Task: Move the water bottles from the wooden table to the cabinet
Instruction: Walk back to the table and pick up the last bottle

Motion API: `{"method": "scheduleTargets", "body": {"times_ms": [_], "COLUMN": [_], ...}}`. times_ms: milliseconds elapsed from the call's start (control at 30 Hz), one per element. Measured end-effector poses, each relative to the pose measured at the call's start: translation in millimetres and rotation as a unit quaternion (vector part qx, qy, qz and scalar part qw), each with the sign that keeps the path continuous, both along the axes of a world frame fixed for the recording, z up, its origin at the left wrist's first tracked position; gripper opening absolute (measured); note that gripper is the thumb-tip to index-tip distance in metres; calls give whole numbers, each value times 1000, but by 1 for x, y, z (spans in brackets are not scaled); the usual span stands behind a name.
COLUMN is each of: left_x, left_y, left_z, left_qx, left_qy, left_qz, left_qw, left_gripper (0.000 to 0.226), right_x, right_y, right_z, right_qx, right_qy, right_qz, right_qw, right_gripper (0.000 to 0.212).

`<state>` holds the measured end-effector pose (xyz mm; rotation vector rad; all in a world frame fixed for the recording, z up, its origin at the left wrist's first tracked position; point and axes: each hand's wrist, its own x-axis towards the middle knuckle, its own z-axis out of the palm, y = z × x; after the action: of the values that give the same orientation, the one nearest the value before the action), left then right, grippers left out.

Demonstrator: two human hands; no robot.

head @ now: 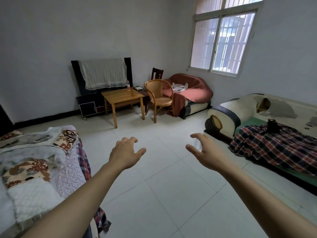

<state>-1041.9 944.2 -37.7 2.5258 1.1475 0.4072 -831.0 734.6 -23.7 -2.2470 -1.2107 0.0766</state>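
Observation:
Across the room stands a small wooden table [122, 97]. One clear water bottle [128, 85] with a red label and cap is upright at its far right corner. Behind the table runs a low dark cabinet [87, 105] carrying a screen draped with a lace cloth. My left hand [126, 152] and my right hand [206, 150] reach out over the tiled floor, far short of the table. Both hold nothing, with fingers loosely curled and spread.
A wicker chair [158, 97] stands right of the table, with a red-covered armchair [190, 93] behind it. A sofa with a plaid blanket [274, 143] lines the right side. A cloth-covered seat [37, 160] fills the left. White tiled floor [159, 186] lies between.

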Motion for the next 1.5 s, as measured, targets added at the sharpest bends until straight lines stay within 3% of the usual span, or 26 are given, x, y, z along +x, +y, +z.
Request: {"method": "scheduleTargets", "body": {"times_ms": [333,500,833,1167,1500], "left_x": [87,119,255,384,441], "left_y": [150,201,309,433,616], "left_z": [-3,-17,-23,9,-22], "left_qx": [-33,-22,8,9,-16], "left_qy": [-39,-16,37,26,20], "left_qz": [-3,1,6,37,49], "left_qw": [999,1000,999,999,998], "left_gripper": [61,60,60,59,61], "right_x": [74,112,259,393,451], "right_y": [154,208,325,462,655], "right_z": [17,0,-28,-3,-14], "right_qx": [-10,-7,26,37,4], "right_qy": [-28,-5,26,25,9], "right_qz": [-1,-3,6,43,71], "right_qw": [1000,1000,999,998,997], "right_gripper": [56,55,59,57,61]}}
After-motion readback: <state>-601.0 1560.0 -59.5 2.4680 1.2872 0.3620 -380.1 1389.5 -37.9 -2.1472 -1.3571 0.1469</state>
